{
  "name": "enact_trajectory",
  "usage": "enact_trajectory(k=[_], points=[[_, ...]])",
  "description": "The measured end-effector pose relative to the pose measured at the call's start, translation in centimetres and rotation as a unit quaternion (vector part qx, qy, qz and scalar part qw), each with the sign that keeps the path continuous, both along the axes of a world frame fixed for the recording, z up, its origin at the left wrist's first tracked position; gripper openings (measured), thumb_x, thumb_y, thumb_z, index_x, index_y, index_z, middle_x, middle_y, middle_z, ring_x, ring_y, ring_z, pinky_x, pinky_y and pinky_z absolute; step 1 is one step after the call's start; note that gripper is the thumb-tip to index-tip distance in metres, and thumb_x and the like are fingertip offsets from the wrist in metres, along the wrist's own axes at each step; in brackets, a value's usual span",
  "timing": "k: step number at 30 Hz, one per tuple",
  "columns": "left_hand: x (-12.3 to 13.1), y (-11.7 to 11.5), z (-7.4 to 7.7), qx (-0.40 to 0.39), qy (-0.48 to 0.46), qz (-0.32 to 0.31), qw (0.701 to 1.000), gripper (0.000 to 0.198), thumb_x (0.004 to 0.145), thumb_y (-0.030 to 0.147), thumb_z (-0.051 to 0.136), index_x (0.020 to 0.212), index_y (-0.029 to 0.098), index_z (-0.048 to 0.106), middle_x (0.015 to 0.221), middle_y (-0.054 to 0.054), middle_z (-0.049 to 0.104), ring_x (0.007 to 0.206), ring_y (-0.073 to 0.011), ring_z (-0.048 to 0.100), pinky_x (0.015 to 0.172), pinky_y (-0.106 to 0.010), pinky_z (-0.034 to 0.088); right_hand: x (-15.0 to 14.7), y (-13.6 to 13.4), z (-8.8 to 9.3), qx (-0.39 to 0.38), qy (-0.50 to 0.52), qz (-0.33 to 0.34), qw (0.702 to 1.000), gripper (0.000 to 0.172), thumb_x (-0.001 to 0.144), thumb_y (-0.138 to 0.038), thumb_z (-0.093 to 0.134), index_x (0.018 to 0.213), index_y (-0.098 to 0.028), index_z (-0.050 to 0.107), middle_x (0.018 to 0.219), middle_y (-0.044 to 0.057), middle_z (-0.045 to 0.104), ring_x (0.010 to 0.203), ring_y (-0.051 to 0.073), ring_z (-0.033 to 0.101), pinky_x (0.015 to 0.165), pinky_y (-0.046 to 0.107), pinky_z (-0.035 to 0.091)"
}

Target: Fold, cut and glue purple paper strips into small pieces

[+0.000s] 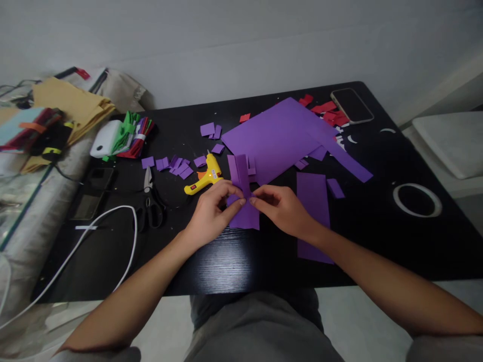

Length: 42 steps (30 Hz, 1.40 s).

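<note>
Between my hands is a folded strip of purple paper (244,217), held over the middle of the black table, its upper part rising toward the back. My left hand (217,203) pinches its left side with thumb and fingers. From the right, my right hand (281,206) pinches the same paper, its fingertips almost touching my left thumb. What lies between the fingertips is hidden. Just behind my left hand lies a yellow glue gun (206,177). A flat purple paper rectangle (313,211) lies right of my right hand.
A large purple sheet (275,136) covers the back middle, with red scraps (332,115) and a phone (351,105) behind it. Scissors (151,201), small purple pieces (181,167) and a white cable (128,251) are left. A tape roll (417,216) lies right.
</note>
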<state>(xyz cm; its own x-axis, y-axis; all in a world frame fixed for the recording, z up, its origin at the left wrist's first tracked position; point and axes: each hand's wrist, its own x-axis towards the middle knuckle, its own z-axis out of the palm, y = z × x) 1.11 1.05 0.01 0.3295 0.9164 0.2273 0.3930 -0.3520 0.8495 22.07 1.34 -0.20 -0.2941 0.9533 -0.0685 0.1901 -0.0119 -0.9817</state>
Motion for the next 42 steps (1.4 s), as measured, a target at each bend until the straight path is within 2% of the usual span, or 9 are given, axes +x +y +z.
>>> enact_trajectory(k=[7,17,22,33,36,42], points=[[0.14,-0.05,0.39,0.085,0.038,-0.013,0.996,0.003,0.096,0.018,0.067,0.098,0.02,0.066,0.097,-0.004,0.067,0.091,-0.0171,0.063,0.083,-0.031,0.05,0.02,0.07,-0.12,-0.016,-0.002,0.0,1.0,0.014,0.086,-0.031,0.072,0.084,-0.018,0.077,0.075,0.002,0.075,0.067,0.016,0.065,0.063,0.029,0.049],[0.21,-0.23,0.43,0.098,0.04,-0.012,0.994,0.006,0.094,0.014,0.067,0.095,0.02,0.067,0.095,-0.004,0.068,0.093,-0.0186,0.063,0.085,-0.034,0.052,-0.13,-0.1,-0.06,-0.019,0.013,0.013,1.0,0.013,0.087,-0.03,0.071,0.083,-0.018,0.075,0.074,0.001,0.073,0.064,0.015,0.065,0.061,0.028,0.05],[0.3,-0.26,0.48,0.092,0.052,-0.009,0.994,0.004,0.095,0.016,0.067,0.096,0.02,0.067,0.096,-0.004,0.067,0.091,-0.0177,0.063,0.083,-0.033,0.052,-0.04,-0.04,-0.19,0.002,0.014,-0.008,1.0,0.013,0.086,-0.031,0.074,0.09,-0.018,0.075,0.082,0.003,0.077,0.072,0.017,0.069,0.068,0.029,0.053],[0.44,-0.39,0.11,0.095,0.053,0.004,0.994,0.005,0.095,0.018,0.068,0.099,0.02,0.067,0.099,-0.005,0.069,0.091,-0.018,0.064,0.081,-0.032,0.053,-0.07,0.02,-0.1,0.006,0.009,-0.017,1.0,0.018,0.086,-0.037,0.076,0.082,-0.019,0.074,0.076,0.001,0.074,0.069,0.017,0.066,0.067,0.03,0.052],[0.39,-0.39,0.0,0.105,0.054,-0.001,0.993,0.006,0.095,0.018,0.069,0.1,0.02,0.069,0.101,-0.006,0.07,0.095,-0.0188,0.066,0.085,-0.033,0.054,-0.11,0.14,-0.18,-0.01,0.02,-0.023,0.999,0.02,0.083,-0.038,0.078,0.08,-0.018,0.075,0.075,0.002,0.073,0.069,0.016,0.065,0.066,0.03,0.051],[0.27,-0.37,0.01,0.114,0.055,-0.006,0.992,0.009,0.096,0.018,0.069,0.103,0.022,0.073,0.111,-0.008,0.071,0.104,-0.0204,0.069,0.093,-0.037,0.056,-0.14,0.41,-0.09,-0.099,0.069,-0.01,0.993,0.026,0.079,-0.044,0.082,0.08,-0.019,0.076,0.079,0.003,0.075,0.071,0.017,0.068,0.065,0.03,0.056]])
